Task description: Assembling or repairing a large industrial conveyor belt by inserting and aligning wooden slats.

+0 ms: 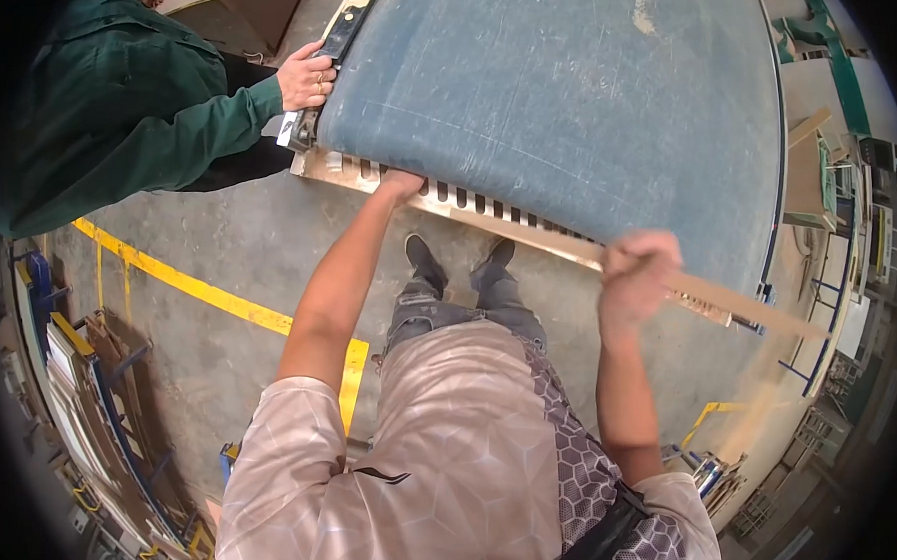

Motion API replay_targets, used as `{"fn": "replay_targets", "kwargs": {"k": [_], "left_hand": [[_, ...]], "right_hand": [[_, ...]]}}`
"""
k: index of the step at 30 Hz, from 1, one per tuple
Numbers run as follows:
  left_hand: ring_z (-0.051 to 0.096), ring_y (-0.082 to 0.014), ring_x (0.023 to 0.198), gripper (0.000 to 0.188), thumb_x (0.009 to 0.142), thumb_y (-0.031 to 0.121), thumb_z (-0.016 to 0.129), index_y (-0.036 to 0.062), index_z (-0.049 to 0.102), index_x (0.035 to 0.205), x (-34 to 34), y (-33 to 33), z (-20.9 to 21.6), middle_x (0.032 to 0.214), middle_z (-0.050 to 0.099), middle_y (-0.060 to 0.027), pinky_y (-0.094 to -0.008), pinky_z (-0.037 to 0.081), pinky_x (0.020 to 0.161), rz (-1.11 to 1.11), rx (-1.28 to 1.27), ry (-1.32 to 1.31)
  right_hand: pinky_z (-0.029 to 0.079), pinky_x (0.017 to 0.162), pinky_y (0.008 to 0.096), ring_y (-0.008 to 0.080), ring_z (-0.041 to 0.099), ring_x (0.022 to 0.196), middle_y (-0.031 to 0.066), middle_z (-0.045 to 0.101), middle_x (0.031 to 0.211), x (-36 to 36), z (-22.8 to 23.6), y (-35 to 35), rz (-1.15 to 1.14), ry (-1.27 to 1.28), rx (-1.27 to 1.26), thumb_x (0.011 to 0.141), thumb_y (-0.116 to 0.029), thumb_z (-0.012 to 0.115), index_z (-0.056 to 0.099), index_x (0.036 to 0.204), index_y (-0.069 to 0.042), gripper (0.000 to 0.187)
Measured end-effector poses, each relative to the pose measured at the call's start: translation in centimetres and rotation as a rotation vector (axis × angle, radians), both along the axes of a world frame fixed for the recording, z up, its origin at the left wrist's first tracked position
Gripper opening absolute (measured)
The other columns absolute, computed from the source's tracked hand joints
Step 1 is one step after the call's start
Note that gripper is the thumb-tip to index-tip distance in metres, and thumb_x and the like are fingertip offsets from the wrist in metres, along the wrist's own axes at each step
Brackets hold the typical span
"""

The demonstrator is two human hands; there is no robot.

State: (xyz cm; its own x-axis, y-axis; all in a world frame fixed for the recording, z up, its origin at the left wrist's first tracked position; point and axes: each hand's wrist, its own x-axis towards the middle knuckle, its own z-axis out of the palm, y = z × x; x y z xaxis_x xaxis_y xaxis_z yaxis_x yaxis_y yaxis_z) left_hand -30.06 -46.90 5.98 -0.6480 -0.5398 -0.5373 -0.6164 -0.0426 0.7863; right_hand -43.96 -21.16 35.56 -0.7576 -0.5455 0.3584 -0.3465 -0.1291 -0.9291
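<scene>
My right hand (640, 272), smeared by motion, is closed round a thin light-brown wooden strip (750, 309). The strip slants down to the right, past the corner of a wide blue-grey conveyor belt (560, 85). My left hand (402, 185) is at the belt's near end, against a pale slotted rail (486, 210). Its fingers go in between belt and rail and are hidden, so their grip does not show. Just left of it, a co-worker's hand (307, 78) with a ring rests on the belt's dark side frame (349, 22).
A person in a green sleeve (163, 152) stands at the left. Yellow floor tape (198, 281) crosses the concrete. Racks of boards (93, 396) stand at the lower left. A wooden stand (809, 179) is beyond the belt's right edge.
</scene>
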Motion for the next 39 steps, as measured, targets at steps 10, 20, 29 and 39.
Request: {"fn": "replay_targets", "kwargs": {"k": [10,20,29,39], "left_hand": [[0.068,-0.0373,0.096,0.030,0.094,0.016,0.048,-0.0015,0.065,0.111,1.3,-0.2,-1.5,0.102,0.071,-0.0239,-0.0459,0.050,0.087,-0.263,-0.436,-0.129],[0.059,-0.0429,0.120,0.042,0.093,0.020,0.049,-0.0034,0.062,0.126,5.5,0.5,4.3,0.128,0.062,-0.0300,-0.0497,0.045,0.104,-0.349,-0.370,-0.192],[0.069,-0.0326,0.105,0.029,0.097,0.008,0.052,-0.0049,0.063,0.120,8.8,0.4,4.3,0.112,0.072,-0.0213,-0.0395,0.052,0.094,0.013,-0.140,0.229],[0.065,-0.0194,0.112,0.039,0.100,0.007,0.057,-0.0039,0.056,0.137,12.5,3.8,7.3,0.125,0.068,-0.0126,-0.0312,0.051,0.096,0.448,0.057,0.375]], "right_hand": [[0.044,0.052,0.0248,0.0117,0.053,0.055,0.0100,0.058,0.075,1.3,-4.2,-4.2,0.311,0.073,0.065,0.112,-0.039,0.035,0.051,0.092,-0.001,0.045],[0.053,0.060,0.0269,0.0105,0.065,0.067,0.0051,0.065,0.079,2.2,-5.4,-10.1,0.412,-0.120,0.539,0.108,-0.024,0.050,0.057,0.090,-0.002,0.030],[0.054,0.075,0.0431,0.0377,0.068,0.078,0.0206,0.069,0.086,4.2,-3.8,-19.2,0.995,0.275,0.934,0.104,-0.042,0.054,0.062,0.095,0.003,0.047],[0.054,0.082,0.0521,0.0455,0.069,0.094,0.0266,0.071,0.092,6.8,-5.4,-20.5,0.739,0.184,0.823,0.092,-0.037,0.068,0.071,0.095,-0.001,0.037]]}}
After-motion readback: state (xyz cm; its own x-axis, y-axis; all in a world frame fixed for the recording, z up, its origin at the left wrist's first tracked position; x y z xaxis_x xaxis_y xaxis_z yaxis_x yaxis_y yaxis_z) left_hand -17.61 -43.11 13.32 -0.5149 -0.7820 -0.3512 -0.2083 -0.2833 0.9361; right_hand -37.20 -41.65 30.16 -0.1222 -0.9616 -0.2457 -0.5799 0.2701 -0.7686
